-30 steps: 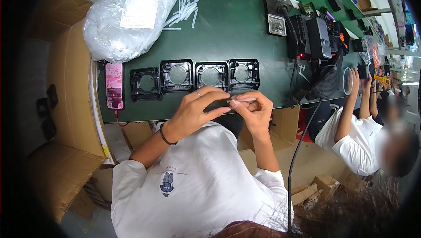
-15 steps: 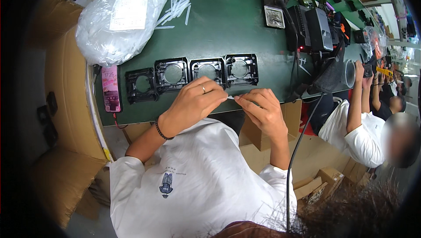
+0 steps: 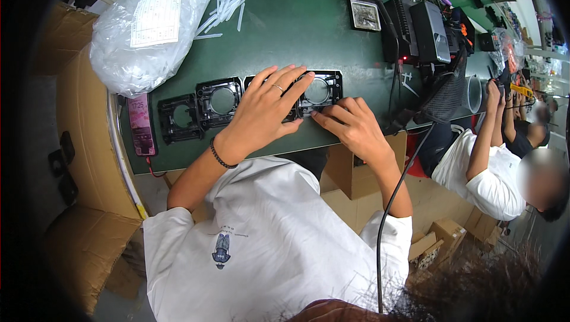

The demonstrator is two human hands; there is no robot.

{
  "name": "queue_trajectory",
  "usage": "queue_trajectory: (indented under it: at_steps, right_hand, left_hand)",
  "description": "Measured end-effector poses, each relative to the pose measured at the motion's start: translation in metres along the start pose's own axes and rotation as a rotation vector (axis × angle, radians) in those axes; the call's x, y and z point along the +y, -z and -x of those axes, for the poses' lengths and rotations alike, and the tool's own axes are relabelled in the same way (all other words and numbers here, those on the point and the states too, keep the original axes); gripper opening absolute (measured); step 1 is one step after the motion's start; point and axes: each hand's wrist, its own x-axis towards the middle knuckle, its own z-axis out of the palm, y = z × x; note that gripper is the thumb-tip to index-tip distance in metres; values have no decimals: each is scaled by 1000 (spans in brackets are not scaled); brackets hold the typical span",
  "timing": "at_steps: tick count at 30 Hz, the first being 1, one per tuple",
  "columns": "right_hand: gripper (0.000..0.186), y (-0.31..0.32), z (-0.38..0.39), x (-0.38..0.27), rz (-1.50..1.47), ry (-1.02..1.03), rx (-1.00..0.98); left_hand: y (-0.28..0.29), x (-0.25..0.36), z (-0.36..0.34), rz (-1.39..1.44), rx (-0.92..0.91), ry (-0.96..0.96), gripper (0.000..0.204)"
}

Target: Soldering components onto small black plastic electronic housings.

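on the green table (image 3: 285, 34), a stuffed clear bag (image 3: 122, 52) lies at nine o'clock, with white sticks (image 3: 224, 8) scattered at ten. a phone (image 3: 141, 126) rests at eight, a row of black frames (image 3: 206, 103) between six and seven, and black boxes (image 3: 428, 34) at three.

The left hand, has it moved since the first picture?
Yes. Judged against the green table, the left hand has moved forward, away from the near edge, and now hides more of the row of black frames.

White shirt (image 3: 285, 227), blue print (image 3: 221, 251); black bracelet (image 3: 218, 157)
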Motion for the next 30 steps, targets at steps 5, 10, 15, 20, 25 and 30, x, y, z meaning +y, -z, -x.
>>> queue_trajectory:
  at_steps: [5,10,15,20,25,30]
  right_hand:
    - [43,-4,1,3,-45,0,61]
    - [43,-9,1,4,-61,-3,80]
    - [43,-10,-1,4,-61,6,82]
    - [47,-14,8,-8,61,-17,61]
    - [43,-16,18,-13,53,-102,60]
    - [44,-16,30,-21,36,-249,110]
  left_hand:
    - [0,-1,-1,1,-3,-2,86]
    - [1,-1,-2,11,-13,9,85]
    - [2,-1,-3,8,-11,8,84]
    - [2,0,-4,22,-17,12,88]
    - [2,-1,-3,25,-22,28,92]
    - [1,-2,-4,36,-10,12,91]
